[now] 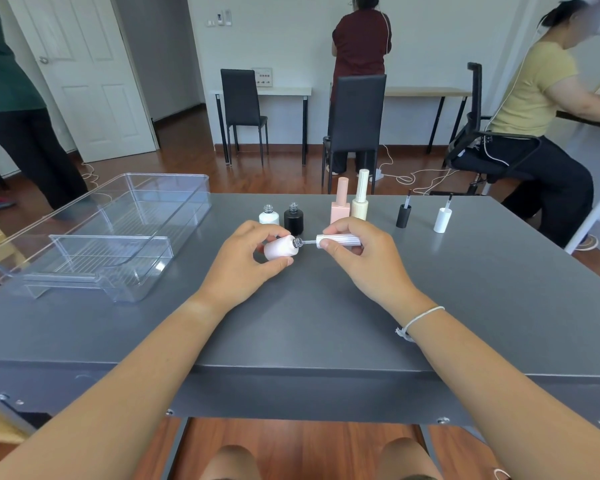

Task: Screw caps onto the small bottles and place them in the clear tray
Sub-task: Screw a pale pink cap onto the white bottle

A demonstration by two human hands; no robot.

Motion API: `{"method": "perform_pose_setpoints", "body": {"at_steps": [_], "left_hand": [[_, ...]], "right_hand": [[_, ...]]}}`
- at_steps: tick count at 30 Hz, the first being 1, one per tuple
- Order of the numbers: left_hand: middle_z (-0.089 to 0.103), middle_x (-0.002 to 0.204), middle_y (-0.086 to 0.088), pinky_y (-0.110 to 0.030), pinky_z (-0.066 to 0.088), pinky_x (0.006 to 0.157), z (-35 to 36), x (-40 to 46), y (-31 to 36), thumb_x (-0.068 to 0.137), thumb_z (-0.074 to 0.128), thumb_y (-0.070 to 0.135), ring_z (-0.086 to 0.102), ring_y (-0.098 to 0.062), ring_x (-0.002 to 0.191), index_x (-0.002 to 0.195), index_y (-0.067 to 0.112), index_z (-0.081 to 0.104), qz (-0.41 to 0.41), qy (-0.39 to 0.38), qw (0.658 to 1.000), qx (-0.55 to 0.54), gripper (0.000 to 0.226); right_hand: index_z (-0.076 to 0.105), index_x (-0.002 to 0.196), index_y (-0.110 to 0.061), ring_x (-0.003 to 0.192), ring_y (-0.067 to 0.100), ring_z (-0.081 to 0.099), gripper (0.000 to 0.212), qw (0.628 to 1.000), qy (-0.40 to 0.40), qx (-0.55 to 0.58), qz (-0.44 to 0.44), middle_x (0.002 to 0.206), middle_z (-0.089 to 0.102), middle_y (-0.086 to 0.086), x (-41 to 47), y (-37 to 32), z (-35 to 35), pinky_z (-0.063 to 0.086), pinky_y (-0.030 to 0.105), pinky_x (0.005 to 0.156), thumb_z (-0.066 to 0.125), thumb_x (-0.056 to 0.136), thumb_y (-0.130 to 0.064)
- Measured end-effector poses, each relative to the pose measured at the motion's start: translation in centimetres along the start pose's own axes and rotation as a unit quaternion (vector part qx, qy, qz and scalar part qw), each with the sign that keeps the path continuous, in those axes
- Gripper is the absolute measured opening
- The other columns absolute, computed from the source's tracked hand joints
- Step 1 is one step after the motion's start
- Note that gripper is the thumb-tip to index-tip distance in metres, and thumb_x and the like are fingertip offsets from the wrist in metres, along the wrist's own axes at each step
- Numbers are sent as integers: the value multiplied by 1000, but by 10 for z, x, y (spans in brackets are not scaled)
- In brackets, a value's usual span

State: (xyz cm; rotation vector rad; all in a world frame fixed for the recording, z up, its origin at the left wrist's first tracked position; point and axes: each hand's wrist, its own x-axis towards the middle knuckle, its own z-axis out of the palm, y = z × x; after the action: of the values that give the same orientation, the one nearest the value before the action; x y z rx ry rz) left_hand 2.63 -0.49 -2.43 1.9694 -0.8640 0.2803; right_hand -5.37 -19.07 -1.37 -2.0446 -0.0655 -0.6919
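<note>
My left hand (246, 263) grips a pale pink bottle (280, 248) lying sideways above the grey table (326, 323), its open neck pointing right. My right hand (359, 258) holds a long ribbed pale pink cap (338, 241); its thin brush stem reaches into the bottle's neck. Behind my hands stand an uncapped white bottle (268, 215) and an uncapped black bottle (293, 218). A capped pink bottle (341, 201) and a capped cream bottle (360, 197) stand to their right. A black cap (403, 214) and a white cap (443, 218) stand brush-up farther right. The clear tray (94, 237) sits at the left.
The table's front edge runs below my forearms. Beyond the table are black chairs (355, 123), desks and cables on a wooden floor. Three people are in the room: one standing at the far left, one at the back wall, one seated at the right.
</note>
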Motion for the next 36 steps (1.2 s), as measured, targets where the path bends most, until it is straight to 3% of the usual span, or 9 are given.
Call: {"method": "perform_pose_setpoints", "body": {"at_steps": [9, 13, 16, 21, 27, 32, 36], "left_hand": [[49, 91, 18, -6, 38, 67, 2, 0, 0, 72, 74, 21, 51, 4, 83, 89, 55, 57, 15, -18, 1000, 11, 42], [51, 92, 16, -4, 37, 67, 2, 0, 2, 72, 74, 19, 51, 5, 83, 90, 55, 56, 28, -22, 999, 18, 45], [51, 93, 16, -3, 36, 67, 1, -1, 2, 72, 75, 19, 50, 5, 83, 90, 56, 55, 32, -22, 999, 20, 45], [50, 91, 14, -6, 38, 67, 2, -1, 2, 72, 75, 18, 50, 3, 85, 92, 54, 56, 34, -26, 999, 14, 46], [51, 92, 13, -6, 38, 64, 3, -1, 2, 72, 75, 16, 50, 3, 85, 95, 46, 59, 32, -25, 999, 7, 42], [52, 93, 13, -6, 38, 65, 3, -2, 3, 72, 76, 16, 50, 3, 85, 96, 44, 60, 37, -28, 999, 12, 40], [51, 93, 14, -6, 38, 65, 3, -1, 3, 71, 76, 16, 50, 3, 84, 96, 44, 60, 33, -27, 999, 13, 40]], "right_hand": [[64, 92, -24, 70, -10, 48, 8, 997, -37, -46, -51, 89, 59, -13, -1, 0, 3, 34, 7, 61, 62, 84, -26], [54, 101, -24, 63, -8, 47, 14, 992, -91, -66, -59, 87, 50, -22, -3, 2, 6, 34, 11, 60, 53, 88, -17], [46, 97, -25, 54, 9, 40, 13, 991, -99, -76, -51, 74, 45, -22, -3, 3, 6, 34, 25, 57, 51, 89, -17], [51, 92, -21, 51, 8, 40, 5, 992, -78, -91, -35, 64, 45, -16, -1, 1, 5, 32, 25, 54, 54, 89, -23], [47, 80, -18, 54, 9, 41, 28, 982, -76, -169, -22, 56, 41, -8, -1, -3, 3, 27, 26, 49, 39, 94, -41], [38, 106, -24, 52, 8, 39, 16, 985, -119, -126, -10, 57, 39, -11, -5, -7, 3, 25, 24, 50, 40, 93, -34], [40, 94, -19, 52, 11, 39, 8, 984, -115, -133, -14, 58, 41, -8, -3, -7, 3, 28, 29, 49, 42, 94, -26]]}}
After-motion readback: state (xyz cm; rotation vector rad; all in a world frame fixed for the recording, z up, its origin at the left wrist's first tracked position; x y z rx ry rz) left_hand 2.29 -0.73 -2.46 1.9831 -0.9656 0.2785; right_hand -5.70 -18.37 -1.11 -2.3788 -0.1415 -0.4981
